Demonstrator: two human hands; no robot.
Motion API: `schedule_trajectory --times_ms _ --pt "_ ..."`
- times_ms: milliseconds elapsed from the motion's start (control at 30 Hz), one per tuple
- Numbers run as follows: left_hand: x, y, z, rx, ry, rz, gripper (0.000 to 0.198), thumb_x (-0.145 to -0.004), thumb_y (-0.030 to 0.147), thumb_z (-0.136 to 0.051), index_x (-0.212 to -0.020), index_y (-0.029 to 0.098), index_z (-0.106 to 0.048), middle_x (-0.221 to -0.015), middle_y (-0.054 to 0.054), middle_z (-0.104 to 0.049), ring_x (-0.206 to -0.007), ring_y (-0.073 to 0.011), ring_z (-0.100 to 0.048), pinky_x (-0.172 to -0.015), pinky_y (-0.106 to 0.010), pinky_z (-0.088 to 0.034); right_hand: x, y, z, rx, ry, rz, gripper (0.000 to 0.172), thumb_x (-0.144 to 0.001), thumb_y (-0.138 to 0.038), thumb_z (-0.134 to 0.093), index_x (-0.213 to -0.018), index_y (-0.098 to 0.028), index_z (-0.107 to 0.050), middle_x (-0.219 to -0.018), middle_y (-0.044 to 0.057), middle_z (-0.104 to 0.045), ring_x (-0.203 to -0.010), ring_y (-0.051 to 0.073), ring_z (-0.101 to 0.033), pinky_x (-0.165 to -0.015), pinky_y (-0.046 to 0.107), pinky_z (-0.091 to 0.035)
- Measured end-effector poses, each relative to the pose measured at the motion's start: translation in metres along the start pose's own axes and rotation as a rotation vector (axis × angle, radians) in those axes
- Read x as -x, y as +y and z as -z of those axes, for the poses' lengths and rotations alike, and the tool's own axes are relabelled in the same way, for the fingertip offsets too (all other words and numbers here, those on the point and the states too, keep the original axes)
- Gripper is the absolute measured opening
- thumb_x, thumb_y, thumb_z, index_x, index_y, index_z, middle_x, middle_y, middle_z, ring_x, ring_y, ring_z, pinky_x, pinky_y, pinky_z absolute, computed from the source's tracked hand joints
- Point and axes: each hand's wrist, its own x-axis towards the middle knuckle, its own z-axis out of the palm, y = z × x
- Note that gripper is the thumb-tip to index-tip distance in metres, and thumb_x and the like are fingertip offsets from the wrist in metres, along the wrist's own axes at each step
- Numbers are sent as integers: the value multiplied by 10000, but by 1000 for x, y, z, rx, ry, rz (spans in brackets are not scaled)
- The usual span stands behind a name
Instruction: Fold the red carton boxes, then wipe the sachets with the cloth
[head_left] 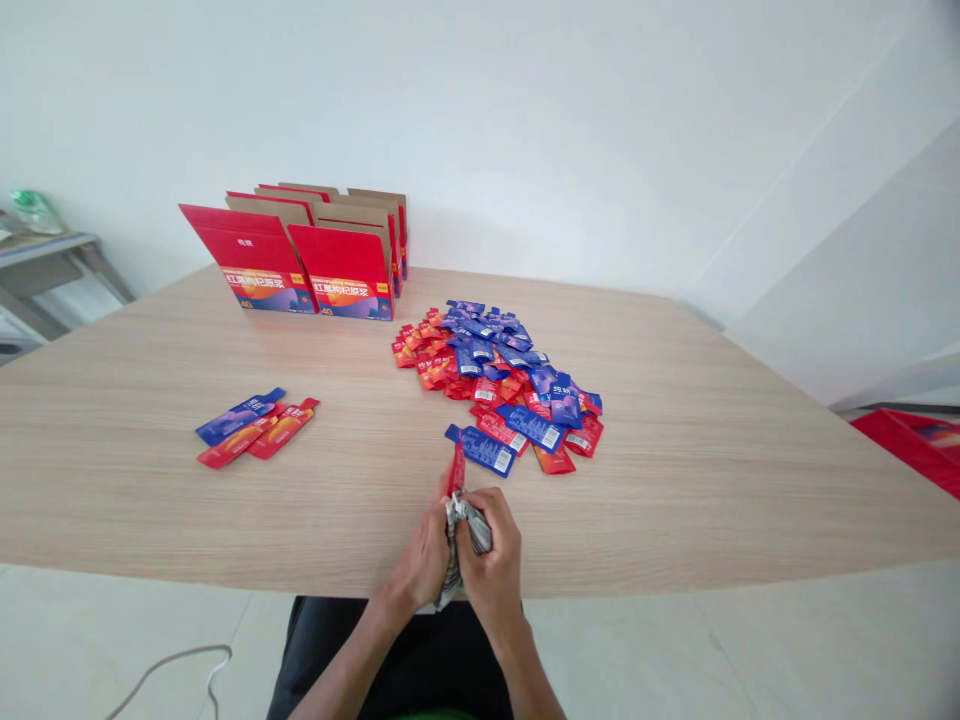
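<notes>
At the table's front edge my left hand [427,556] is closed around a narrow red sachet [457,472], whose end sticks up past the fingers. My right hand [493,548] pinches a crumpled grey-and-white striped cloth [478,532] against the sachet's lower part. The cloth hangs down between both hands and hides much of the sachet. Just beyond my hands lies a blue sachet [487,450] with a white label. It is at the near end of a loose pile of red and blue sachets [480,355].
On the left of the table [652,480] lie a blue sachet [238,418] and two red sachets [285,430], overlapping. Several red cartons [351,270] with raised flaps stand at the back left. A red box [907,450] is beyond the right edge. A cable [180,655] lies on the floor.
</notes>
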Motion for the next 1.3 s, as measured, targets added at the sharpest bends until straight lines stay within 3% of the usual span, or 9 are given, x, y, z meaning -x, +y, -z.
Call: schedule_trajectory --times_ms 67,167,333,433,533,733,867,1100,1300 --pt "7 -1 -3 -85 -60 -50 595 -1070 578 -459 -1410 185 -749 -1447 -154 -743 -1594 -336 -464 -1375 -492 -209 1 -4 -9 17 51 -17 174 -967 -108 -616 -1010 -248 -709 -925 -1 -695 -823 172 -707 -752 255 -569" --pt "17 -10 0 -205 -182 -92 761 -1102 638 -345 -1683 167 -483 -1736 -151 -487 -1711 -316 -228 -1396 -513 -112 -6 -3 -11 58 131 -38 140 -987 -140 -620 -991 -248 -708 -920 -1 -693 -828 180 -698 -758 275 -559" --pt "44 -34 -3 -234 -279 -159 741 -1136 597 -269 -1776 223 -255 -1854 -127 -228 -1733 -329 -101 -1384 -558 -184 -28 7 -1 86 205 -43 114 -1009 -199 -619 -1047 -255 -710 -949 23 -700 -873 222 -696 -796 352 -565" --pt "54 -39 -10 -218 -252 -219 696 -1153 541 -262 -1781 244 -234 -1845 -131 -222 -1715 -312 -169 -1379 -535 -218 -35 5 1 82 190 -33 121 -1005 -212 -623 -1045 -274 -719 -956 36 -709 -889 246 -702 -804 385 -568" --pt "47 -26 -10 -216 -162 -280 697 -1153 542 -265 -1775 229 -255 -1810 -150 -276 -1665 -306 -276 -1358 -511 -276 -29 -5 -5 56 114 -39 144 -1007 -193 -631 -1049 -278 -740 -970 37 -729 -888 236 -717 -792 359 -572" --pt "11 17 18 -285 87 -364 719 -1129 603 -262 -1716 215 -409 -1597 -152 -515 -1451 -331 -487 -1249 -521 -415 6 -26 -27 -16 -23 -5 231 -973 -87 -609 -1048 -261 -741 -935 9 -701 -825 173 -714 -740 259 -577" --pt "21 17 20 -297 11 -372 696 -1129 601 -281 -1718 253 -413 -1600 -145 -483 -1439 -334 -481 -1212 -523 -450 0 -26 -30 -10 19 -12 210 -972 -100 -604 -1033 -255 -733 -933 10 -701 -828 180 -713 -746 274 -576" --pt "68 -10 -4 -220 -196 -251 682 -1137 557 -320 -1775 325 -256 -1690 -135 -365 -1582 -376 -338 -1252 -536 -421 -37 -14 -5 62 99 -48 183 -1040 -218 -578 -1064 -344 -709 -979 43 -713 -914 252 -706 -822 390 -568" --pt "47 2 4 -204 -77 -305 694 -1120 593 -371 -1737 275 -383 -1680 -154 -420 -1558 -370 -383 -1300 -572 -343 -14 -18 -13 28 48 -27 184 -999 -148 -600 -1018 -272 -734 -937 24 -718 -850 213 -712 -763 320 -569"
